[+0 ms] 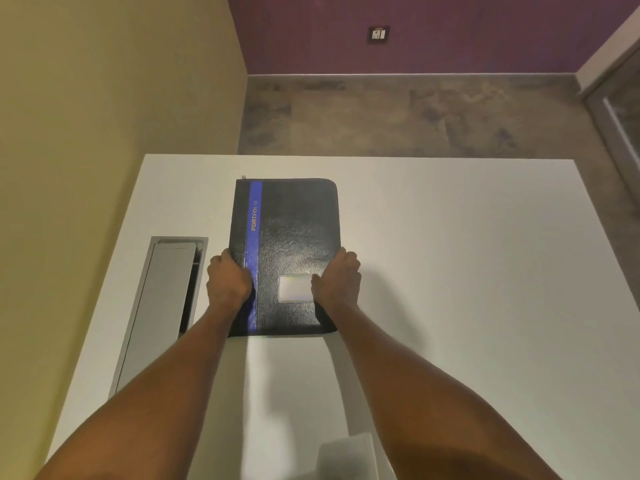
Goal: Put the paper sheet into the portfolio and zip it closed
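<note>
A black portfolio (294, 233) with a blue stripe near its spine and a pale label window lies closed on the white table (467, 271). My left hand (227, 280) grips its left edge over the stripe, thumb on the cover. My right hand (337, 278) grips its right edge beside the label window. A zip pull shows at the portfolio's far left corner. A white paper sheet (294, 393) lies flat on the table just below the portfolio, between my forearms, hard to tell from the tabletop.
A grey cable hatch (162, 306) is set into the table left of the portfolio, its lid partly raised. A pale folded object (349, 455) sits at the table's near edge. A yellow wall runs along the left; the floor lies beyond the far edge.
</note>
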Tool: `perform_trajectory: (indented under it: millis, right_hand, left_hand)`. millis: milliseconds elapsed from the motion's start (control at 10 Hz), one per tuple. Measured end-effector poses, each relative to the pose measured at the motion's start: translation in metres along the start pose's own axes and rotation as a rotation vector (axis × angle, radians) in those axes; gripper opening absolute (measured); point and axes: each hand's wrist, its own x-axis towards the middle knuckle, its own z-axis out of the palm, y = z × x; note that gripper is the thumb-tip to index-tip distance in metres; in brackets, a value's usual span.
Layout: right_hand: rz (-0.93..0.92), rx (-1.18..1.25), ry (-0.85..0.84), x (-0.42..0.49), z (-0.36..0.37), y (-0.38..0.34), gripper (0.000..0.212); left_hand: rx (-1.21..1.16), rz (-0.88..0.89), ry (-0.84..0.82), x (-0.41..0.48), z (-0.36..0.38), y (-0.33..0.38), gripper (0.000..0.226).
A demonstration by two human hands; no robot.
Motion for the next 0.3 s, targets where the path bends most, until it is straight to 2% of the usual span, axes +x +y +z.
perform_trajectory:
  millis: [100,200,300]
  right_hand:
    - [-0.118,-0.038,0.032,-0.024,-0.008,-0.004,0.056]
    - [-0.209,-0.051,0.015,-0.047,-0.011,-0.001,0.064]
    - [-0.265,-0.094,-0.031,-0.075,-0.01,0.008,0.065]
  left_hand:
    - [0.062,0.079,-0.015,-0.026,0.0,-0.001,0.043]
    - [0.043,0.195,0.0,-0.053,0.002,-0.011,0.033]
    - [0.102,0.264,-0.031,-0.079,0.006,-0.022,0.034]
